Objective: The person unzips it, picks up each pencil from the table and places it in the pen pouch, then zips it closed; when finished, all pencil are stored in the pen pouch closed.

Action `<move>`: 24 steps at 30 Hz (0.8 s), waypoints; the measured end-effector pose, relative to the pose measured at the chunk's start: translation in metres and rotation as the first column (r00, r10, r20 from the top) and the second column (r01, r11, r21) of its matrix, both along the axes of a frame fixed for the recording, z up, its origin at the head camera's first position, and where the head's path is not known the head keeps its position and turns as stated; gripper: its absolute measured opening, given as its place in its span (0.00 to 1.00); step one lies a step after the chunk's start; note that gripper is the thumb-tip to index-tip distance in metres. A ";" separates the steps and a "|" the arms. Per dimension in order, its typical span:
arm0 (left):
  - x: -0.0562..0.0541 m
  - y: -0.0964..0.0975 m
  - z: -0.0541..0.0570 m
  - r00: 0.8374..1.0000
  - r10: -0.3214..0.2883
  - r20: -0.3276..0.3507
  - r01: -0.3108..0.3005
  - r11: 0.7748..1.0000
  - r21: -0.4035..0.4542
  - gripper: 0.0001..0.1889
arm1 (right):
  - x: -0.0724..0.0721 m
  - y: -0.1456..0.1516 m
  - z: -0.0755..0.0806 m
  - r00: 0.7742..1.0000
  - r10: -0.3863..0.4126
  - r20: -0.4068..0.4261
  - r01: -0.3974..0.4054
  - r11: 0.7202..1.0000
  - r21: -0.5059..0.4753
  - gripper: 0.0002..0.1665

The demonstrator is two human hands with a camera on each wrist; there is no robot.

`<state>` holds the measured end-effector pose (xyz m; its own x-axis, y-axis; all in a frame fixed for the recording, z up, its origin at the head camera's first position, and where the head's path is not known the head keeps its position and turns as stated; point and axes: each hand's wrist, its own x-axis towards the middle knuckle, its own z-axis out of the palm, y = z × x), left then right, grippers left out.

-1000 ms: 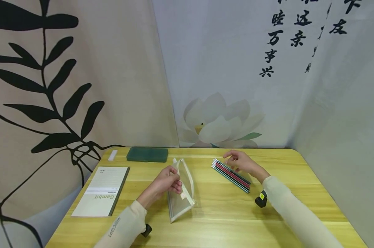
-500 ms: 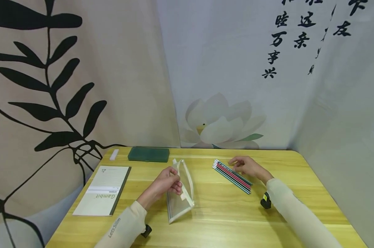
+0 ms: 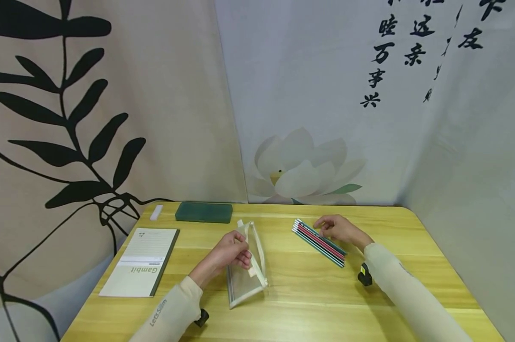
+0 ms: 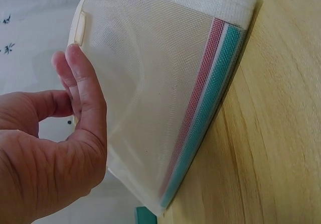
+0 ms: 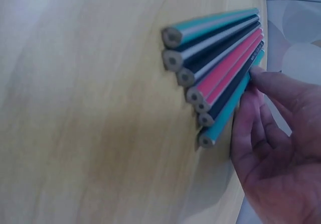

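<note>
Over the counter, a pouch has its edge clamped in the left hand. Right of the pouch lie pencils; the right hand meets the outermost pencil, whether pinched cannot be told. A light grip should keep the row together.

"Where could you reach through?"
"Between the mesh pouch and the row of pencils; a wide strip of counter is free there."
"And to the left?"
"The left grip and pouch stand in the way, with the notebook beyond."
"Right?"
"The right sleeve slants across, but past it the counter runs free to its edge."
</note>
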<state>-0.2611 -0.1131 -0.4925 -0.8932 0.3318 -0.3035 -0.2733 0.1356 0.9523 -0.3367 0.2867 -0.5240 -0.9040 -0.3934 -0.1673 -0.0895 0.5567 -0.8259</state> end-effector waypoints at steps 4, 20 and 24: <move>0.001 -0.001 0.001 1.000 -0.004 -0.004 0.004 1.000 -0.001 0.12 | -0.004 -0.002 0.001 1.000 -0.013 0.009 0.013 1.000 0.014 0.16; 0.001 0.007 0.001 1.000 -0.018 0.018 0.018 0.999 -0.035 0.11 | -0.006 -0.002 -0.007 0.999 -0.042 -0.018 0.043 0.999 0.034 0.18; 0.001 0.006 0.003 1.000 -0.010 0.016 0.010 0.999 -0.040 0.12 | -0.006 -0.005 -0.006 0.996 -0.088 -0.023 0.089 0.995 0.051 0.17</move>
